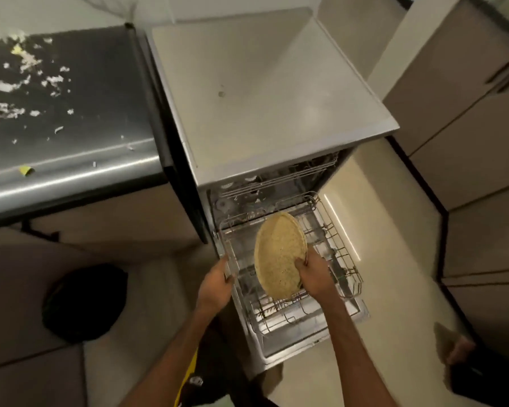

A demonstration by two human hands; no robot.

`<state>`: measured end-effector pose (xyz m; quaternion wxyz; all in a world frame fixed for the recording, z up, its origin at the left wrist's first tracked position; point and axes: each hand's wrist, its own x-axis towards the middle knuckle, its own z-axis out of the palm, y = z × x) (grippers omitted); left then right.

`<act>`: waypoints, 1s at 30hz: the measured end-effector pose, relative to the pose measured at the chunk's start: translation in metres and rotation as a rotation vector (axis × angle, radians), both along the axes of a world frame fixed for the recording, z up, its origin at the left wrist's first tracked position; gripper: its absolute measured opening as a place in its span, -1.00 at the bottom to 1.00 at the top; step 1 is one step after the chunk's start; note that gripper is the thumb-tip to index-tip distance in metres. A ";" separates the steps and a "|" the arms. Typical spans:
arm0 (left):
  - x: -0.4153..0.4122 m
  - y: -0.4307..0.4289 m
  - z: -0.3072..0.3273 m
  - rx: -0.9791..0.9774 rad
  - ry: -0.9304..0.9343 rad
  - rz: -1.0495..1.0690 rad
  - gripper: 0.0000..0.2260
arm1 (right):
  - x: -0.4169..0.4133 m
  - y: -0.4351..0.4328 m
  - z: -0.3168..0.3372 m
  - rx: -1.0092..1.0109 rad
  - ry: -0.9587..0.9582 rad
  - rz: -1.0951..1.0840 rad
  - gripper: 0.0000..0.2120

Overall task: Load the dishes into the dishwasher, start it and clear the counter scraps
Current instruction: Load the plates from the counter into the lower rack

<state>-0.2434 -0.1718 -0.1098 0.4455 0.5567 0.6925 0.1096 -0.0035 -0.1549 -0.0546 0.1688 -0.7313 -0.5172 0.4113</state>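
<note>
Head view: holds tilted plate [278, 257] in curled right hand [313, 273] fingers at lower rack [337, 245], grips rack rim with left hand [216, 284].

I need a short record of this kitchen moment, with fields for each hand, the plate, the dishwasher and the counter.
left hand: grips the left rim of the pulled-out wire lower rack
right hand: holds the round speckled yellow plate by its right edge
plate: tilted on edge over the rack
dishwasher: grey, open
counter: dark steel, strewn with pale food scraps
</note>
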 end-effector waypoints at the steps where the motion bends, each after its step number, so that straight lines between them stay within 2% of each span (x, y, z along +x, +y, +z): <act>1: -0.001 -0.009 -0.007 -0.023 0.001 -0.002 -0.46 | -0.005 0.004 -0.010 -0.026 -0.021 0.032 -0.69; 10: 0.017 0.000 -0.097 -0.053 0.041 -0.104 -0.42 | -0.034 0.046 -0.104 -0.089 -0.138 0.187 -0.69; 15: 0.029 0.007 -0.162 -0.075 0.076 -0.021 -0.42 | -0.048 0.072 -0.158 -0.118 -0.218 0.341 -0.69; 22: 0.048 -0.002 -0.254 -0.045 0.150 0.022 -0.37 | -0.073 0.098 -0.236 -0.004 -0.288 0.532 -0.68; 30: 0.052 -0.007 -0.310 0.004 0.137 0.222 -0.36 | -0.098 0.106 -0.291 0.070 -0.374 0.639 -0.62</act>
